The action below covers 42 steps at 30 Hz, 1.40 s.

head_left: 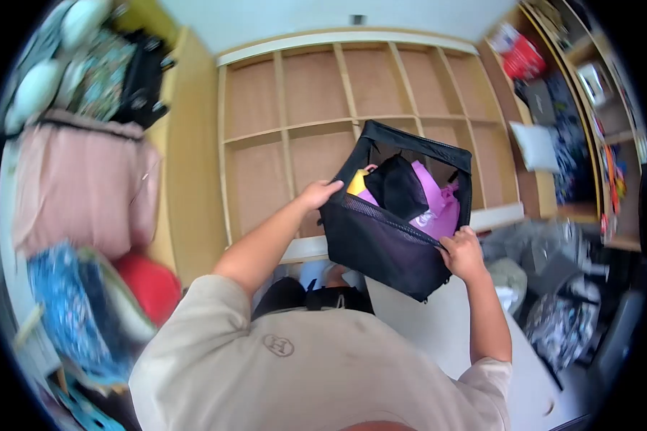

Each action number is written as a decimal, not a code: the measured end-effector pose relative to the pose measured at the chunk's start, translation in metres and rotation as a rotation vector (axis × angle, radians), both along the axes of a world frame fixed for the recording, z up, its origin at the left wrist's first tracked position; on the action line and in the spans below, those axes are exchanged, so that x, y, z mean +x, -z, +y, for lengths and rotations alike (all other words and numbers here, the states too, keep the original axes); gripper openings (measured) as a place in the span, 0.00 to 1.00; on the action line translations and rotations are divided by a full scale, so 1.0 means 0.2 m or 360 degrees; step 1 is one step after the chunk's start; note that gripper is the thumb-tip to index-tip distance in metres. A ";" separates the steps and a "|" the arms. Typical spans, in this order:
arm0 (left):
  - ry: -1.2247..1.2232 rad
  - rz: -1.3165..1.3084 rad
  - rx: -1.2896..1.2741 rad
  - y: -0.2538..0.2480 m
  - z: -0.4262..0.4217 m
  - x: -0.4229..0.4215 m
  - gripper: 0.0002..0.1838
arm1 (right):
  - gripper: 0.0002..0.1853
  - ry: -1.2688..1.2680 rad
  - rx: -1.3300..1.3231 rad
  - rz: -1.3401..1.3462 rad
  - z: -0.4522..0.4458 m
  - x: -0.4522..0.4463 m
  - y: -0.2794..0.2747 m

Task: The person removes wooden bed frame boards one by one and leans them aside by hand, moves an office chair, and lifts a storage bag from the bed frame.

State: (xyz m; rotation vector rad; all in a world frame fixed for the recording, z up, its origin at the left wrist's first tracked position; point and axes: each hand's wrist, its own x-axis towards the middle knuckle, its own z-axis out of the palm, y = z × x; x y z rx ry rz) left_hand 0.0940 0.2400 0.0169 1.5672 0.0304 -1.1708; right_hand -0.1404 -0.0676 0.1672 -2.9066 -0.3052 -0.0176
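Observation:
A black fabric storage box (388,255) with an open top hangs tilted in front of me. My left hand (319,194) grips its left rim, the thumb lying along the edge. On the near right corner, my right hand (463,253) is closed around the rim. Inside the box are a black cloth item (397,188), purple fabric (442,212) and a bit of something yellow (356,182). The bottom of the box's contents is hidden. Behind the box lies a wooden frame with several shallow compartments (313,86).
At left, a pink fabric-covered bundle (86,187), a blue patterned cloth (68,302) and a red item (147,287) sit beside a wooden panel (194,158). Right, shelves hold a white pillow (534,147) and a red bag (523,59); plastic-wrapped things (539,244) are piled below.

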 end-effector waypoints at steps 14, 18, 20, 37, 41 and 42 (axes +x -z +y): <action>-0.0330 -0.0429 0.0685 0.34 1.40 -0.14 0.35 | 0.03 -0.0924 -0.0189 -0.0045 1.04 0.57 -0.37; -0.0170 -0.0756 0.1021 0.01 1.47 -0.23 0.24 | 0.05 -0.1042 -0.0179 -0.0043 1.13 0.61 -0.45; -0.0323 -0.0838 0.1016 -0.31 1.42 -0.31 0.17 | 0.09 -0.1056 -0.0191 -0.0039 1.09 0.60 -0.46; 0.0186 -0.1315 0.0058 -0.20 0.12 0.01 0.14 | 0.06 0.0738 -0.0338 0.0197 0.37 -0.30 -0.02; 0.0348 -0.1323 -0.0245 -0.27 -0.18 0.12 0.12 | 0.11 0.1318 -0.0271 0.0381 0.52 -0.40 -0.03; 0.0410 -0.1225 -0.0239 -0.29 -0.13 0.18 0.12 | 0.12 0.1388 -0.0268 0.0465 0.62 -0.35 -0.06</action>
